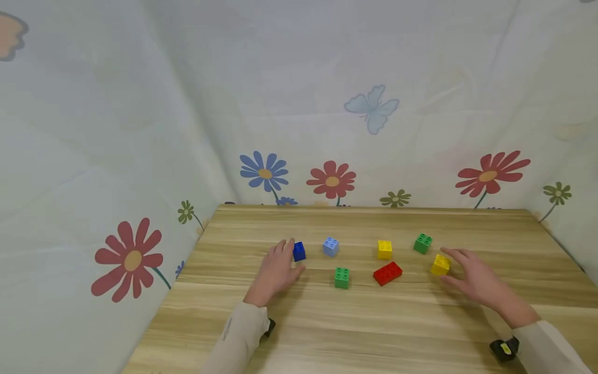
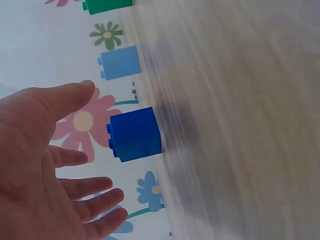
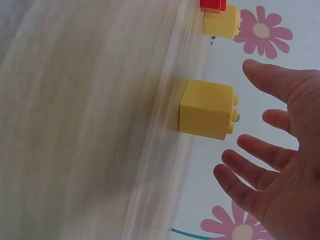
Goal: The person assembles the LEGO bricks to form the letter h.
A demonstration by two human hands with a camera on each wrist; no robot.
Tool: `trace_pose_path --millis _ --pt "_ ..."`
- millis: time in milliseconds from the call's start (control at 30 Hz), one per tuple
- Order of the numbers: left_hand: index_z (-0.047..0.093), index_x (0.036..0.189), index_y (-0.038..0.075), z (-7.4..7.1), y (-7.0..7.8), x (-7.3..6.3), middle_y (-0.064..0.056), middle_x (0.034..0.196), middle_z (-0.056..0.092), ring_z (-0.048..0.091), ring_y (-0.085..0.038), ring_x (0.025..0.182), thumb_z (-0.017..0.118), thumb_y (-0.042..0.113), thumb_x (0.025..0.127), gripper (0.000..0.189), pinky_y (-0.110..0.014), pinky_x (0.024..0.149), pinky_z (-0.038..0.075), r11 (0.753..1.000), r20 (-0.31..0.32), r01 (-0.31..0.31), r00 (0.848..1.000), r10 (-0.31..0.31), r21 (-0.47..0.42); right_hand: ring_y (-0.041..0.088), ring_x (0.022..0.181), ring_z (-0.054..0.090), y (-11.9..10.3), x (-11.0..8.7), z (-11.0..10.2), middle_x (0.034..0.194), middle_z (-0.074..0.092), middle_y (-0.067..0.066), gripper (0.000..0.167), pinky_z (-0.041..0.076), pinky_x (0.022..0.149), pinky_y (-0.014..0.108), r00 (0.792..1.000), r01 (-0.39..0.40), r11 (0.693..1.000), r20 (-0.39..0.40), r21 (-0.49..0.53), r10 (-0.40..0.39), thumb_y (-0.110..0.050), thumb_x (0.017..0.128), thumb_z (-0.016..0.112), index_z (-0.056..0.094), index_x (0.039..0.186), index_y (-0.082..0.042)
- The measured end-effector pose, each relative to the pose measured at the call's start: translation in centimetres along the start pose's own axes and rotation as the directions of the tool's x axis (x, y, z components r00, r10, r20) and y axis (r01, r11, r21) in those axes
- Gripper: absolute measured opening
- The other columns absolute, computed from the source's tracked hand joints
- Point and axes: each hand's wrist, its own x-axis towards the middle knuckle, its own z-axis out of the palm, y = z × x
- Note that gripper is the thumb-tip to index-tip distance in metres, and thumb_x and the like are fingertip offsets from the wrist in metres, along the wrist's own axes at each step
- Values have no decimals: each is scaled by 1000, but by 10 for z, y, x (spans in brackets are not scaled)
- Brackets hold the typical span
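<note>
My left hand (image 1: 276, 268) hovers just beside a dark blue brick (image 2: 135, 134), fingers spread and nothing held. To the right of that brick stands a light blue brick (image 1: 330, 246). On the other side, my right hand (image 1: 477, 276) reaches around a yellow brick (image 3: 206, 109), its thumb and fingers apart from it with a gap showing in the right wrist view. Both bricks rest on the wooden table with their studs up.
Between the hands lie a green brick (image 1: 341, 278), a longer red brick (image 1: 388, 273) and a second yellow brick (image 1: 385, 249). Another green brick (image 1: 422, 243) sits further back, near the right hand. A flowered cloth (image 1: 299, 104) hangs behind the wooden table (image 1: 374, 332).
</note>
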Motion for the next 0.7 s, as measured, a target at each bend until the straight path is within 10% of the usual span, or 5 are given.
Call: trace_pose_path --millis 700 --pt "38 141 4 7 -13 42 -21 134 44 45 -35 119 70 24 87 66 -47 96 41 960 51 16 999 -2 -278 39 99 55 7 16 10 118 54 28 57 49 78 53 996 -48 996 85 76 42 -9 81 74 48 130 6"
